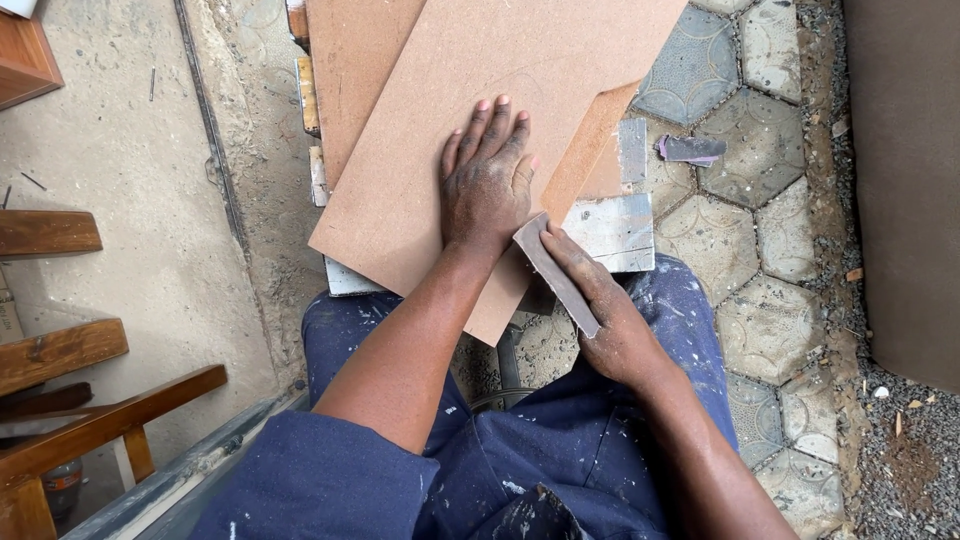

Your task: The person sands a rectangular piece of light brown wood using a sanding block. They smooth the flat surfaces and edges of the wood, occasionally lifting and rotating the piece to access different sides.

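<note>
My left hand (pixel 486 180) lies flat, fingers together, on a brown fibreboard panel (pixel 420 190) that rests on a pale wooden support (pixel 612 228) over my knees. My right hand (pixel 610 315) grips a folded strip of grey-brown sandpaper (pixel 553 270), held against the cut edge of the panel near a curved notch (pixel 590 145). A second brown board (pixel 352 60) lies under the panel at the top.
Hexagonal paving stones (pixel 760 150) cover the ground on the right, with a scrap piece (pixel 690 150) lying on them. Wooden furniture parts (pixel 60 350) stand at the left on a dusty concrete floor (pixel 150 250). A large brown panel (pixel 905 180) fills the right edge.
</note>
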